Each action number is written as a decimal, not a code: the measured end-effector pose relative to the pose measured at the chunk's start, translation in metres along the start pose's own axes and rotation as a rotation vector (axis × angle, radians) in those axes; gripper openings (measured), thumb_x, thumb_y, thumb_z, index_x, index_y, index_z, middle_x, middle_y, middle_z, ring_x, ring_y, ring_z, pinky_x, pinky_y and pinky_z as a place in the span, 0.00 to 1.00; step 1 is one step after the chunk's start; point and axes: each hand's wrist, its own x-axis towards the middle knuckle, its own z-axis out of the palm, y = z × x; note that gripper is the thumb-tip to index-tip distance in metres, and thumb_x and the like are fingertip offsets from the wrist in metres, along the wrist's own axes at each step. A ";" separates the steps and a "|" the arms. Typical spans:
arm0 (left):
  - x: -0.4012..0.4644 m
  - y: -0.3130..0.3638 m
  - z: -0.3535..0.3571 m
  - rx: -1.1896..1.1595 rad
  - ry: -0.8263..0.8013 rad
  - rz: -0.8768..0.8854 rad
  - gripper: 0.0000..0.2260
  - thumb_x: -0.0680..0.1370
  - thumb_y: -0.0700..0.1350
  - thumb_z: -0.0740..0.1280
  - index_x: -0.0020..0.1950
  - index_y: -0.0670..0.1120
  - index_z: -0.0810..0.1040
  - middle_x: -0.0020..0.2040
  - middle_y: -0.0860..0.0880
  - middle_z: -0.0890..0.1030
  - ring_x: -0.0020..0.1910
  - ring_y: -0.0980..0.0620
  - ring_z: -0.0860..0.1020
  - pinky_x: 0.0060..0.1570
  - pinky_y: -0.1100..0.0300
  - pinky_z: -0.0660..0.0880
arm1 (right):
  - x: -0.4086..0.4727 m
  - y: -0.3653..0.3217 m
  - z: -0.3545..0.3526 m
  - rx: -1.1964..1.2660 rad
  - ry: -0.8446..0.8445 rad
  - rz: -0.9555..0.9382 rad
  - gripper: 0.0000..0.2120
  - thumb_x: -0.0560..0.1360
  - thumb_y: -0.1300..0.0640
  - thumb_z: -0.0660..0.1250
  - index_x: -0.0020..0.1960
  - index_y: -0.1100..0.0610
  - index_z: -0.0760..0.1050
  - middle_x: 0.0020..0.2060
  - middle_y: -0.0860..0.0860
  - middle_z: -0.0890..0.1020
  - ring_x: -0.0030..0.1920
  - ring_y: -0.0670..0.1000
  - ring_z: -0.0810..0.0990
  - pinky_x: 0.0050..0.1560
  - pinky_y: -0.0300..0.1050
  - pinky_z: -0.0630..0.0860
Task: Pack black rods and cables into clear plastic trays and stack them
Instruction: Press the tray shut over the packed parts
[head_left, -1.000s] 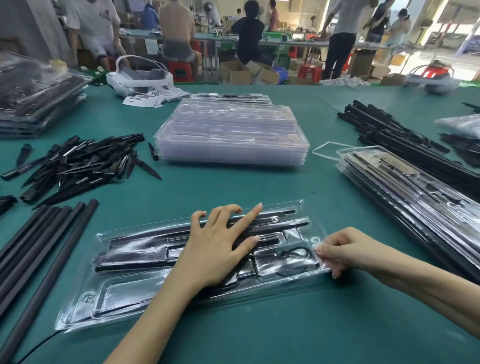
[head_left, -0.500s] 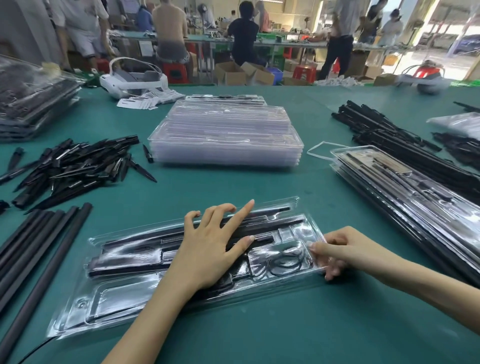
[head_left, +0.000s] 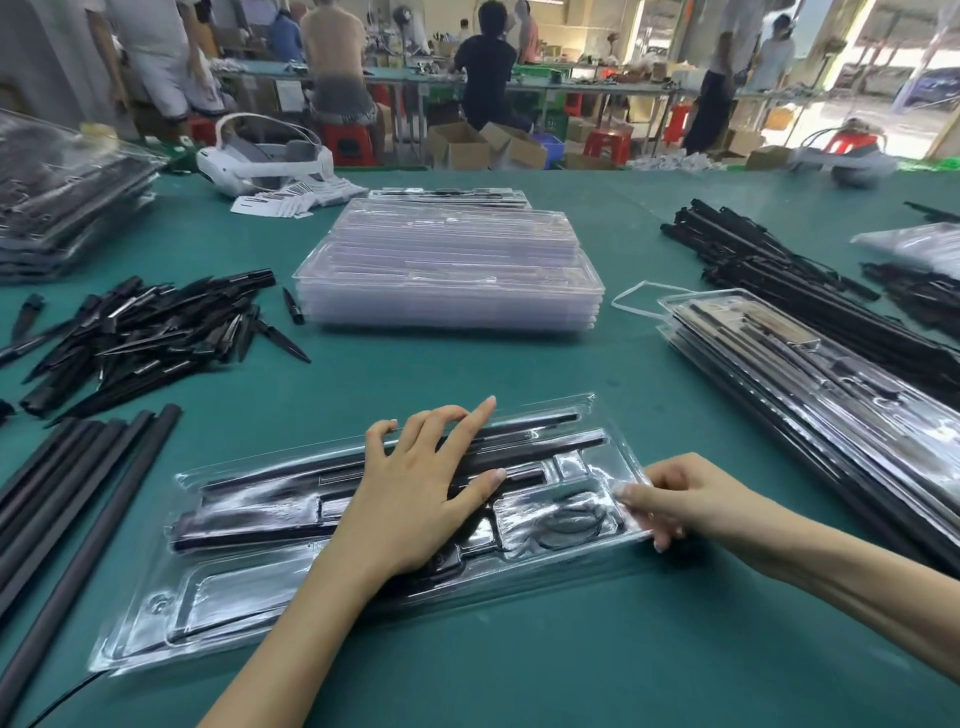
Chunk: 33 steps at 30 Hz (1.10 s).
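Now your left hand's fingers (head_left: 470, 423) lie spread and nearly straight, pressing flat on the lid of the clear plastic tray (head_left: 363, 525), over the black rods (head_left: 270, 514) seated in its channels. Your left hand (head_left: 415, 499) pins the tray at its middle. At three o'clock from it, your right hand (head_left: 675, 499) has its fingers curled, pinching the tray's right edge just beside the pocket where the coiled cable (head_left: 566, 525) sits.

Against half a second ago, very little has shifted: both hands keep the same posts and the tray lies at the same slant on the green table (head_left: 519, 665). The right fingertips seem a touch further onto the rim. I judge from this that you are snapping the cover shut along the right end, not loading parts; the rods and cable look already in place, though glare hides whether the seam has closed.

Outward, loose long rods (head_left: 78, 467) lie at nine o'clock and a heap of short black pieces (head_left: 145, 338) at ten. The stack of empty trays (head_left: 447, 265) waits at twelve. The pile of packed trays (head_left: 810, 384) rests at two o'clock, and this tray likely belongs there once sealed.
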 end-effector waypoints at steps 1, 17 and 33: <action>0.000 0.000 0.000 -0.003 -0.001 0.000 0.30 0.72 0.69 0.35 0.74 0.66 0.36 0.70 0.61 0.58 0.69 0.64 0.51 0.71 0.51 0.46 | 0.000 0.001 0.002 0.012 0.025 -0.010 0.18 0.76 0.55 0.66 0.28 0.54 0.74 0.25 0.52 0.75 0.25 0.46 0.70 0.28 0.32 0.63; 0.001 0.000 -0.004 -0.022 0.000 -0.028 0.30 0.75 0.69 0.40 0.76 0.63 0.46 0.70 0.62 0.59 0.70 0.63 0.53 0.71 0.53 0.46 | 0.002 0.004 0.003 0.125 0.037 0.049 0.16 0.76 0.52 0.66 0.32 0.57 0.71 0.25 0.48 0.71 0.23 0.44 0.68 0.25 0.31 0.62; -0.001 -0.022 -0.029 -0.348 0.176 -0.126 0.26 0.78 0.59 0.58 0.75 0.57 0.59 0.67 0.55 0.64 0.67 0.56 0.62 0.70 0.56 0.57 | 0.006 0.004 0.007 0.145 0.115 0.032 0.17 0.74 0.55 0.69 0.27 0.55 0.74 0.23 0.48 0.70 0.22 0.44 0.65 0.23 0.30 0.59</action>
